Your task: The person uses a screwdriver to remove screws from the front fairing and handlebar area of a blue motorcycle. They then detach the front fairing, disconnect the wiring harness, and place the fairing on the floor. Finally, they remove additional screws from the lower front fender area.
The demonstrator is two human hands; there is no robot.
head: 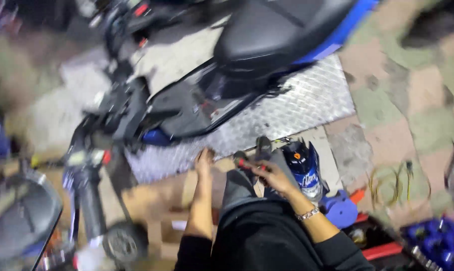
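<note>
The picture is motion-blurred. My left hand [204, 159] rests flat on the ground at the edge of a steel checker plate [307, 103], fingers apart and holding nothing. My right hand [269, 173], with a metal bracelet on the wrist, is closed around a small tool with a red-and-black handle [245, 162] just above my knee. Beside that hand lies a blue and black scooter body panel [303, 168]. A blue and black scooter [222, 70] with a black seat stands on the plate in front of me.
A scooter front wheel and fork [104, 221] stand at the lower left beside a dark rounded part [16, 216]. Yellow wires [395, 183] lie on the paved ground to the right. A red tool tray [382, 248] and blue parts [435, 238] sit at the lower right.
</note>
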